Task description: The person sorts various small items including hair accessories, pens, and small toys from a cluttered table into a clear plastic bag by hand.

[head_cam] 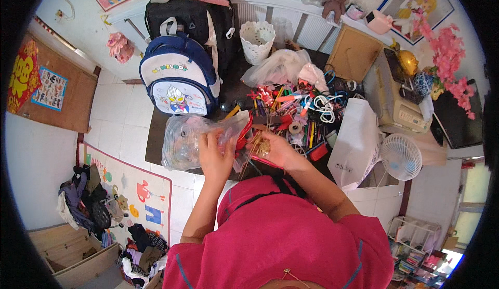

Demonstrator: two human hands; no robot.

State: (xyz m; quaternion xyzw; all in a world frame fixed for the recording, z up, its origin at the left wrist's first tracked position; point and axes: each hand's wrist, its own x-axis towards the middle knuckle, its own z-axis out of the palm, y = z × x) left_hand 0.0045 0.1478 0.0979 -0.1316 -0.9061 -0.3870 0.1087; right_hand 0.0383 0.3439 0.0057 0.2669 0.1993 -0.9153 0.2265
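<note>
My left hand [216,154] is closed on the edge of a clear plastic bag [181,143] with mixed small things inside, at the table's front left. Just right of it, my right hand [277,148] holds a bundle of thin brownish sticks or stems [257,145] with something gold-coloured among them. Red-edged plastic lies between the hands. Beyond my right hand spreads a heap of pens and pencils [312,133], a roll of tape [295,128] and a coiled white cable [323,107]. What my fingertips cover is hidden.
A blue and white backpack [179,78] stands at the left, before a black bag [195,20]. Behind the heap are a white basket [257,41] and a whitish plastic bag [280,66]. A white paper bag [355,141], a small fan [400,156] and a printer [407,111] stand at the right.
</note>
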